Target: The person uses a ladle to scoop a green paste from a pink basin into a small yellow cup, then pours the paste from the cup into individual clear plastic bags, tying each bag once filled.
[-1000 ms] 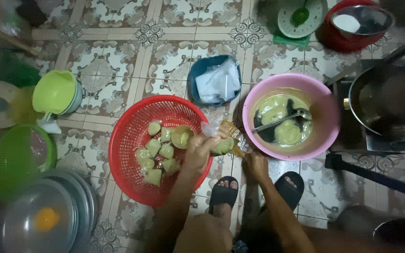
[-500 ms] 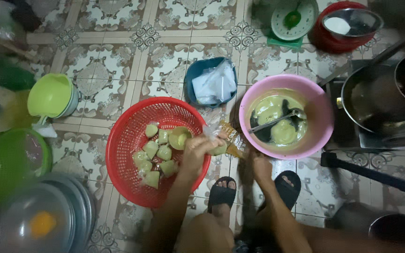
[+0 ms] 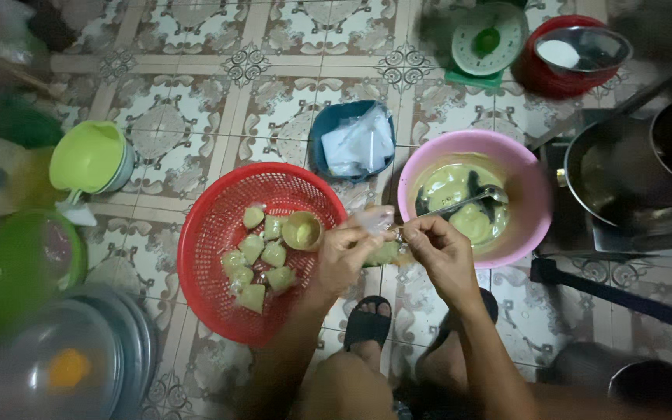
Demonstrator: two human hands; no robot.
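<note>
- Left of both hands, on the tiled floor, a red basket contains small pale green filled bags.
- Beyond the right hand, a pink bowl holds green batter and a metal ladle.
- Between them, the left hand and right hand together pinch a small clear plastic bag with green filling.
</note>
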